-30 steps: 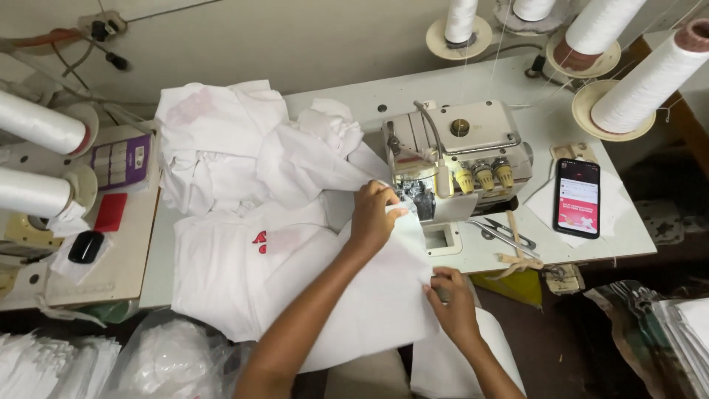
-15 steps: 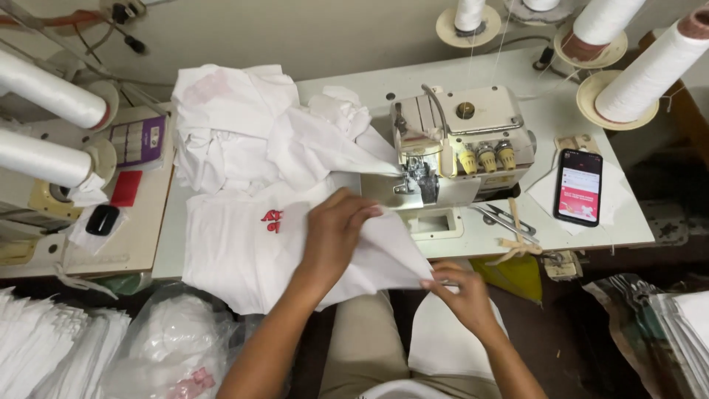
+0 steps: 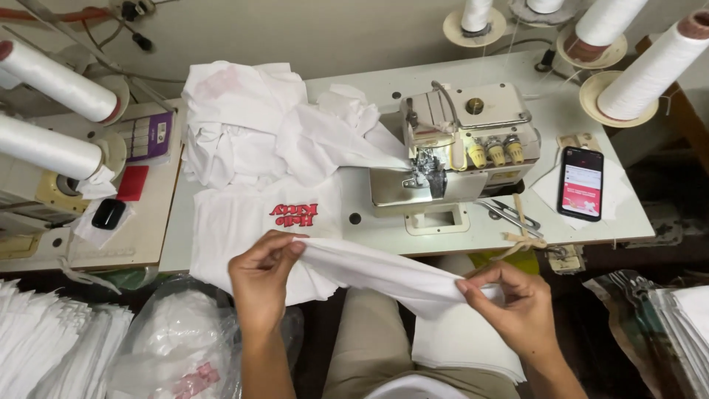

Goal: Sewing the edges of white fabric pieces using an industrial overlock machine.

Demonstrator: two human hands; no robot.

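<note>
My left hand (image 3: 264, 275) pinches one end of a folded white fabric piece (image 3: 373, 267) in front of the table edge. My right hand (image 3: 509, 299) grips the other end, lower and to the right, so the cloth stretches between them over my lap. Behind the hands a white T-shirt with a red print (image 3: 251, 222) lies flat on the table. A cream overlock sewing machine (image 3: 458, 144) stands beyond, with another white piece running from under its presser foot to a heap of white garments (image 3: 244, 122).
A phone (image 3: 581, 182) with a lit screen lies right of the machine, scissors (image 3: 509, 213) near it. Large white thread cones (image 3: 650, 63) stand at back right and at left (image 3: 52, 81). Plastic bags of white cloth (image 3: 173, 347) and stacked white pieces (image 3: 44, 347) sit lower left.
Both hands drew back from the machine toward my lap, pulling the white fabric piece off the table and stretching it out between them. The camera shifted slightly.
</note>
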